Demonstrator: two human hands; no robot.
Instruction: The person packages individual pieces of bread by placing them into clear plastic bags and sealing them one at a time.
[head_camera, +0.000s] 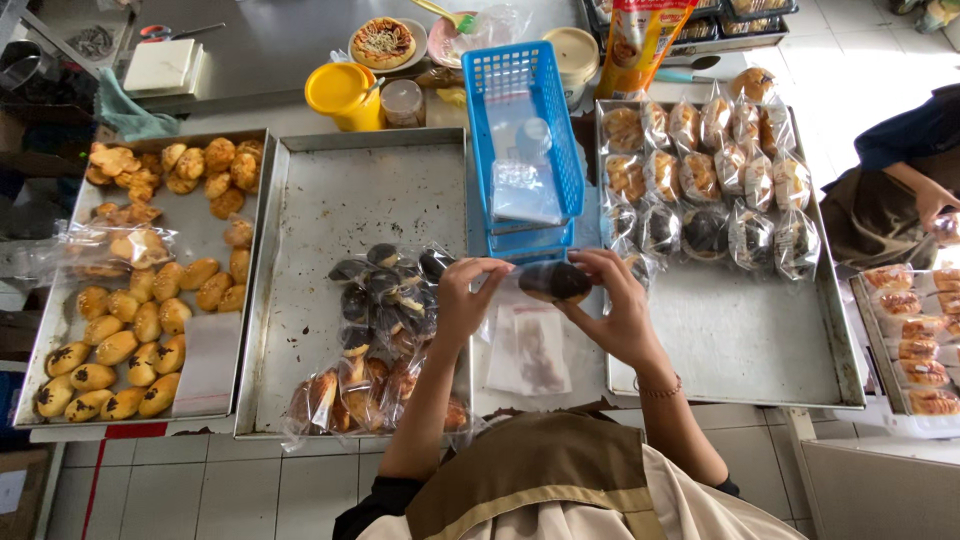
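The person's left hand (465, 295) and right hand (615, 305) are raised close together over the gap between two metal trays, both clamped on one dark bun in a clear bag (553, 281): the right-hand fingers wrap over the bun end, and the left-hand fingertips pinch the bag's open end. Directly beneath them, flat clear bags (527, 350) lie on the surface. The middle tray (330, 210) is mostly bare metal but holds a heap of bagged buns (385, 290) — dark ones at the top, browner ones toward the near edge. The left tray (195, 232) carries unwrapped golden pastries (125, 360) in rows, with more irregular fried-looking pieces at its far end and a few under loose plastic. The right tray (740, 350) has its near half bare, while the far half is lined with wrapped buns (700, 175), pale ones behind and dark ones in front. Between the middle and right trays stands a blue plastic basket (520, 75) holding what appears to be a stack of clear bags and a small container — the glare makes this hard to confirm. Behind it sit a yellow tub (340, 92) and a plate with a round topped pastry (383, 42). At the right edge, another person's hand (938, 208) hovers above a further tray of wrapped pastries (915, 335).
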